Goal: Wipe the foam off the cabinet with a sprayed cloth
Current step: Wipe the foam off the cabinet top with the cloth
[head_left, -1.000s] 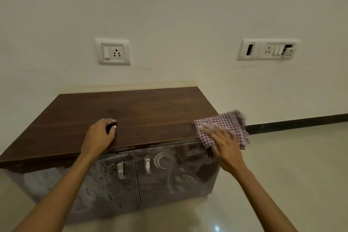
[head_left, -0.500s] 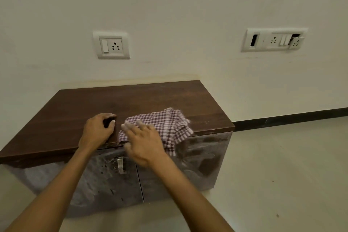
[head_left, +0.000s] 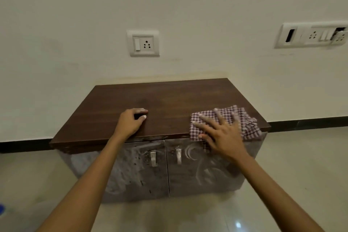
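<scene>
Cloth [head_left: 250, 128] slid back to frame right under the right hand [head_left: 224, 135], fingers spread flat to press. Curled left hand [head_left: 130, 124] steadies the cabinet [head_left: 169, 100]; contents unclear.

The pale wall [head_left: 188, 5] in front of me carries a white socket plate [head_left: 143, 43] with one switch. A wider switch panel [head_left: 310, 35] sits off to my right, one module hanging loose at its end. Black skirting [head_left: 307, 124] runs along the glossy tiled floor [head_left: 301, 165].
</scene>
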Tool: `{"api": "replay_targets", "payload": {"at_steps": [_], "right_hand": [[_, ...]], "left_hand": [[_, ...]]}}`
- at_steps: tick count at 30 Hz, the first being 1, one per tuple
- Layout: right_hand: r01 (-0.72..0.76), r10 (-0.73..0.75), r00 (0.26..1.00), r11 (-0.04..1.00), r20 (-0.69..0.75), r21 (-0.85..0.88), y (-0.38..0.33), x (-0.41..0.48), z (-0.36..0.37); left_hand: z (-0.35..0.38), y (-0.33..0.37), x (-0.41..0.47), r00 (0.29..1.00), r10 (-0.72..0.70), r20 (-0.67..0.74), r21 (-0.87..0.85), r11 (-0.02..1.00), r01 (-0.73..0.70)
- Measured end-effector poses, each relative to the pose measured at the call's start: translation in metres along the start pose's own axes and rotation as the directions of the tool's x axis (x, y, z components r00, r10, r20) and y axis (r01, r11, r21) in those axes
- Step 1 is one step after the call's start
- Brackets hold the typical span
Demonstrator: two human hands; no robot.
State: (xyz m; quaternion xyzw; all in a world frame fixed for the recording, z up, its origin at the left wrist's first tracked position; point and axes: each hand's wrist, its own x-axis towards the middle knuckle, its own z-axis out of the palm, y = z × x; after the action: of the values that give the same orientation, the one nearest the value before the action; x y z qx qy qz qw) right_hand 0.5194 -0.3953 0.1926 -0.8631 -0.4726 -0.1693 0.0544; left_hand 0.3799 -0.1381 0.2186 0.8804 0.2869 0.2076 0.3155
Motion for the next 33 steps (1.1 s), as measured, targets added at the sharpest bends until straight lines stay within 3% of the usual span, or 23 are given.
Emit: {"api": "replay_targets", "payload": {"at_steps": [4, 6, 10, 14, 16, 19, 22, 25, 29, 33], "right_hand": [[0.252, -0.259, 0.965, 0.959, 0.042, 0.129, -0.108, 0.045, 0.005], [0.306, -0.329, 0.941, 0.928, 0.081, 0.213, -0.165, 0.062, 0.008], [0.381, -0.402, 0.915, 0.888, 0.034, 0.258, -0.228, 0.084, 0.011], [0.411, -0.426, 0.904, 0.890, 0.038, 0.195, -0.215, 0.084, 0.012], [0.329, -0.342, 0.940, 0.916, 0.017, 0.230, -0.179, 0.070, 0.018], [0.069, -0.057, 0.996, 0.982, -0.069, 0.177, -0.115, 0.042, 0.020], [-0.234, 0.229, 0.972, 0.963, 0.054, 0.136, -0.090, 0.038, 0.008], [-0.352, 0.324, 0.925, 0.927, 0.199, 0.130, -0.106, 0.076, 0.007], [-0.201, 0.117, 0.925, 0.958, 0.360, 0.206, -0.176, 0.147, 0.016], [0.117, -0.217, 0.933, 0.937, 0.287, 0.329, -0.272, 0.152, 0.008]], "left_hand": [[-0.010, -0.001, 0.001, 0.996, -0.090, 0.028, -0.285, 0.954, 0.094], [-0.021, -0.005, 0.000, 0.995, -0.091, 0.037, -0.349, 0.932, 0.099], [-0.055, -0.039, -0.007, 0.993, -0.074, -0.096, -0.251, 0.967, 0.048], [-0.078, -0.061, -0.025, 0.985, -0.098, -0.139, -0.152, 0.985, 0.076], [-0.084, -0.064, -0.032, 0.977, -0.114, -0.180, -0.101, 0.990, 0.097], [-0.103, -0.079, -0.041, 0.921, -0.218, -0.322, -0.138, 0.974, 0.181], [-0.119, -0.103, -0.047, 0.858, -0.324, -0.398, -0.230, 0.941, 0.248], [-0.123, -0.117, -0.052, 0.836, -0.430, -0.342, -0.367, 0.880, 0.302], [-0.126, -0.128, -0.054, 0.831, -0.485, -0.271, -0.526, 0.798, 0.294], [-0.128, -0.136, -0.048, 0.829, -0.505, -0.240, -0.593, 0.752, 0.286]]}}
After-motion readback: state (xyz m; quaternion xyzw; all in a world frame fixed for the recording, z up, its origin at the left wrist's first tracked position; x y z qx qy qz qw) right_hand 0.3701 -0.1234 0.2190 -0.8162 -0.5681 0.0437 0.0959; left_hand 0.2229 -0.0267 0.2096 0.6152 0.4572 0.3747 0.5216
